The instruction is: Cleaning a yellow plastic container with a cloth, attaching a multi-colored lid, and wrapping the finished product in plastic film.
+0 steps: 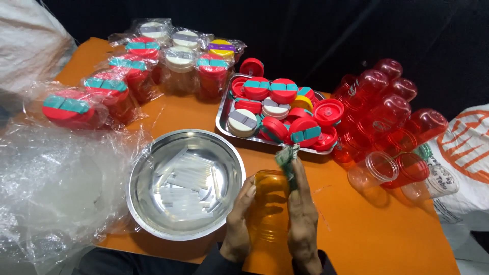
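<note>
My left hand [238,222] grips the side of a clear orange plastic bottle [268,203] held low over the orange table [356,229]. My right hand [304,219] presses a small green cloth [288,158] against the bottle's right side and top. The bottle has no lid on it. Just left of my hands sits a round steel bowl [147,203] with several clear plastic straws lying in it.
A steel tray [222,119] behind the bowl holds several red, white and yellow lids. Red and clear bottles [387,117] lie heaped at the right. Wrapped finished bottles [127,76] stand at the back left. Loose clear plastic wrap [56,188] covers the left edge.
</note>
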